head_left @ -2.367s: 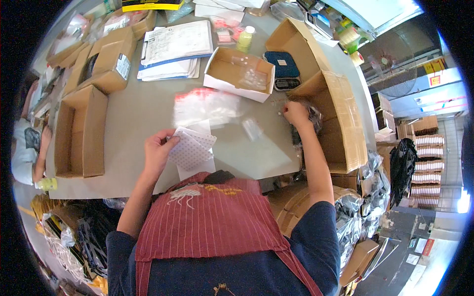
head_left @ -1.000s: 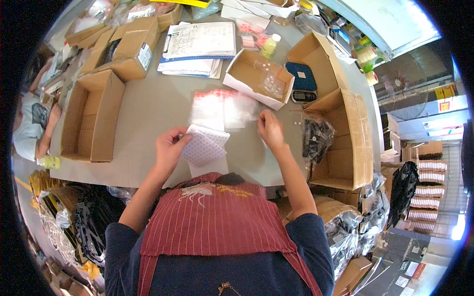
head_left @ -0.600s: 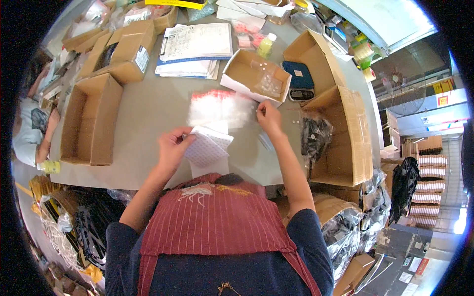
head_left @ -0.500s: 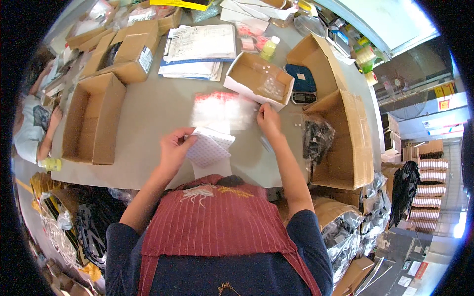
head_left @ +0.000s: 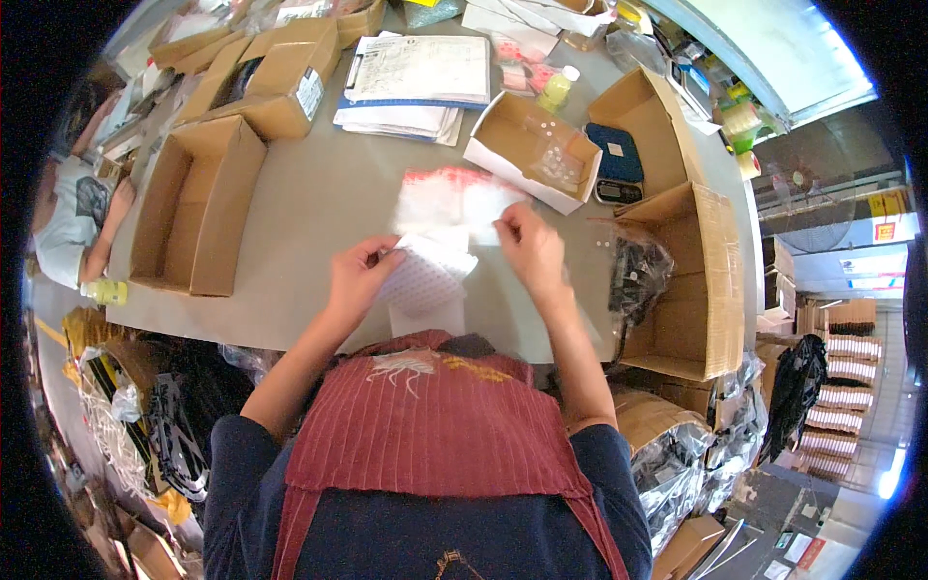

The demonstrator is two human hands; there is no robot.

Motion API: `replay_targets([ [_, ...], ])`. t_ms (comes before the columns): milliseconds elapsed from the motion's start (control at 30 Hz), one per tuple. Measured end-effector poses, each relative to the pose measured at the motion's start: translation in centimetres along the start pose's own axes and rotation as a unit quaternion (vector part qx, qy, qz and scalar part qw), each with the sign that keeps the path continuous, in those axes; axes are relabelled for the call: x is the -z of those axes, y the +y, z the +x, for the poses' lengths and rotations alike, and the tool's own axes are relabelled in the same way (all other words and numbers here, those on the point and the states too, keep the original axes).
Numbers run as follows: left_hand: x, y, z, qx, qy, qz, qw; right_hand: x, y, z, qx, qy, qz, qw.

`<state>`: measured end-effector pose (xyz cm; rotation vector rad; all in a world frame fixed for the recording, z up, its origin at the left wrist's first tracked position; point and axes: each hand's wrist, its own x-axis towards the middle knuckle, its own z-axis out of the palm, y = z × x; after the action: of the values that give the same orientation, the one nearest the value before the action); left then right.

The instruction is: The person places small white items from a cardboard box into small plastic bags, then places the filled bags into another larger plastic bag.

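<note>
The grey bench [head_left: 324, 208] in front of me fills the middle of the frame. At its right side lies a large open cardboard box [head_left: 688, 290]; a narrower open cardboard tray [head_left: 198, 198] is at the left. Above the centre, tilted toward the upper right, I see a white carton [head_left: 517, 176], and left of it, near the top, a clipboard [head_left: 418, 72] on a stack of papers. Between carton and hands lies a blurry spread of clear plastic bags [head_left: 435, 205] with red upper edges. A clear bag of black parts [head_left: 638, 273] sits at the mouth of the right-hand box.

Just below the plastic bags, at the centre, is the dotted sheet [head_left: 425, 277], white and pale-patterned. My left hand [head_left: 356, 277] pinches its upper left edge between thumb and fingers. My right hand [head_left: 535, 253] is at the lower right of the bags, fingers curled; I cannot tell whether the tips meet or hold anything. A white-capped bottle [head_left: 558, 92] of yellow-green liquid stands behind the carton, and small white pieces [head_left: 555, 159] lie inside it.
</note>
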<state>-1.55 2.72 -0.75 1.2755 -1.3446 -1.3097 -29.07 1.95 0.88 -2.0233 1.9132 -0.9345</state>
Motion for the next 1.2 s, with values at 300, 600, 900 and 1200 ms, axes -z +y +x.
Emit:
replay_targets([
  [300,-0.4,1.7,0.2,-0.004,-0.001,0.062,0.998,-1.4,-6.4,-5.1,0.095,0.012,0.045,0.994],
  [600,0.0,-1.1,1.3,0.053,-0.012,-0.032,0.998,-1.8,-5.3,-6.0,0.179,-0.019,-0.029,0.983],
  [900,1.1,-1.3,1.7,0.030,-0.019,-0.060,0.998,-0.2,9.5,1.4,-0.220,-0.015,0.217,0.951],
  [1200,1.0,-1.9,1.8,0.064,-0.009,-0.061,0.996,-4.4,12.7,3.2,-0.146,-0.121,-0.082,0.979],
])
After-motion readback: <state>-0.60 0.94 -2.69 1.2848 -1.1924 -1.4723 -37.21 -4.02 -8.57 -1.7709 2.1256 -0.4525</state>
